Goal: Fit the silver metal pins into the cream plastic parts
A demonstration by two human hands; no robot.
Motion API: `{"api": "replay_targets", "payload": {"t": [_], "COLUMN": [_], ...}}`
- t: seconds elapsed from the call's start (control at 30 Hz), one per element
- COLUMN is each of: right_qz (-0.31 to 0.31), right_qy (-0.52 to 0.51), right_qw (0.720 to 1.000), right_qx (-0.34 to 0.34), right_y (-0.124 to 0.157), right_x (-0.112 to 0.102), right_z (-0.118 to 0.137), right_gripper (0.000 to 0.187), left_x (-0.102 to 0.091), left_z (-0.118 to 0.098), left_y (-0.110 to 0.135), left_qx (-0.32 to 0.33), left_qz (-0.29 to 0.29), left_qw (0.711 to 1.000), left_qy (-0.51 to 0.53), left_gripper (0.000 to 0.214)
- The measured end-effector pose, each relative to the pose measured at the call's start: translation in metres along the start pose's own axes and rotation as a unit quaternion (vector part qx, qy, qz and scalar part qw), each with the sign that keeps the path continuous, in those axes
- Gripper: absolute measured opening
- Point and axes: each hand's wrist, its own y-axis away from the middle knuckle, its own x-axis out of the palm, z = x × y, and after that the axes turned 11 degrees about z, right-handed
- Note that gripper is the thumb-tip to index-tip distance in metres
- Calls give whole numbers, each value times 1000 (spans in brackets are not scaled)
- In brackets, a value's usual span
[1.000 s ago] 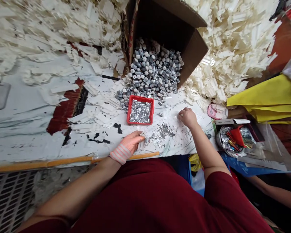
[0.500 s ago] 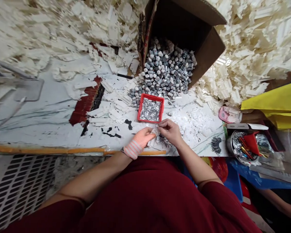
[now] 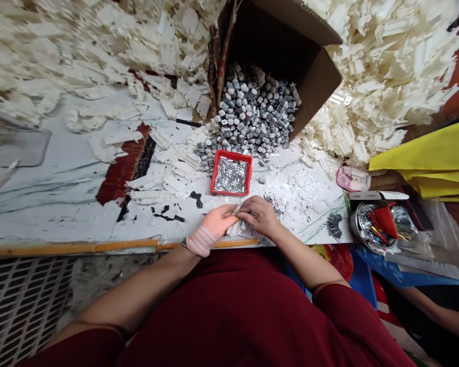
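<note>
My left hand, in an orange and grey striped glove, is closed on a small white plastic piece. My bare right hand meets it there, its fingertips pinched at the same piece. Most of the piece is hidden by the fingers. Just beyond both hands stands a red tray holding many small shiny metal pins. Below the hands, more white plastic pieces lie near the table's front edge, with some dark thin bits beside them.
Behind the tray, a tipped cardboard box spills grey and white cylindrical parts. Heaps of cream plastic pieces line the back. At right are a metal bowl of small items and yellow sheets. Another person's arm shows lower right.
My right hand has come down from near the tray's edge to my left hand, and its fingers now touch the white piece. The whole view has shifted slightly.
</note>
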Motion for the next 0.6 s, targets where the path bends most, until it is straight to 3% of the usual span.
{"api": "replay_targets", "payload": {"t": [0.13,0.2,0.27,0.33,0.4,0.47,0.53,0.6], "right_qz": [14,83,143,18,-86,-66,-42,-70], "right_qy": [-43,-59,-21,136,277,331,341,328], "right_qw": [998,993,979,945,863,808,795,813], "right_qx": [35,67,143,296,413,483,500,475], "right_y": [-5,-14,-23,-30,-31,-28,-24,-21], "right_x": [-7,-29,-68,-116,-158,-186,-196,-195], "right_z": [-3,-20,-48,-84,-119,-147,-163,-167], "right_gripper": [24,27,20,17,24,34,33,32], "left_x": [-5,-7,-9,-11,-12,-12,-10,-9], "left_z": [4,4,4,6,11,13,10,1], "left_y": [1,4,7,8,7,5,4,6], "left_qx": [14,4,-9,-16,-17,-11,-5,-2], "left_qz": [7,21,32,31,36,35,27,21], "left_qw": [999,998,998,996,993,987,985,988], "left_qy": [37,53,59,76,115,156,171,152], "left_gripper": [35,31,26,23,24,27,28,22]}}
